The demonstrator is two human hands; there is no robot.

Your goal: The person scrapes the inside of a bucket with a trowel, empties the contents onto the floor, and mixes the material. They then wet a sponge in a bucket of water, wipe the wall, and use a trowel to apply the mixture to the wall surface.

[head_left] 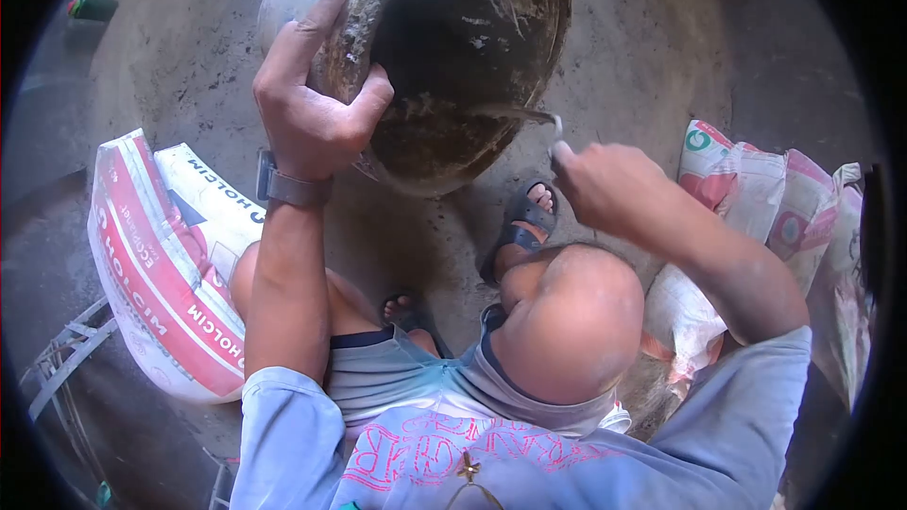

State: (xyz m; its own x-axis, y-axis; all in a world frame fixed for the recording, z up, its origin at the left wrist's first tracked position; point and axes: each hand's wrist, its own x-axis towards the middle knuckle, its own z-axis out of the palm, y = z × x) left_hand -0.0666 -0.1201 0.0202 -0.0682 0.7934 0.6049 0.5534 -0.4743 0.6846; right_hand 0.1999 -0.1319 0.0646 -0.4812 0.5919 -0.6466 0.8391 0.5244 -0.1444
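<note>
Centrally, at the upper middle of the frame, we see the left hand (307,109) closed over the rim of a mortar-crusted bucket (444,47): the thumb hooks inside the lip, the fingers spread along the outer wall, and the bucket is tilted so that its dark mouth faces the camera. A watch (288,187) bands the wrist just below. To the right of centre, the right hand (600,179) is clenched into a fist around a small tool (551,127), of which only a pale tip shows above the knuckles; what kind of tool it is we cannot tell. That tip stands at the lower right edge of the bucket's rim, where a thin ridge of caked material juts out.

We judge the step in hand to be scraping hardened residue from the inside of the bucket. The next move, in our judgement, calls for a steady hold by the left hand while the tool tip works along the crust, with the bucket turned to bring fresh patches within reach.

Outward from the grips, we note a sandalled foot (524,217) on the concrete floor (652,47) below the bucket, a red-and-white cement bag (156,255) at the left of the frame, and further printed sacks (775,208) at the right edge.
</note>
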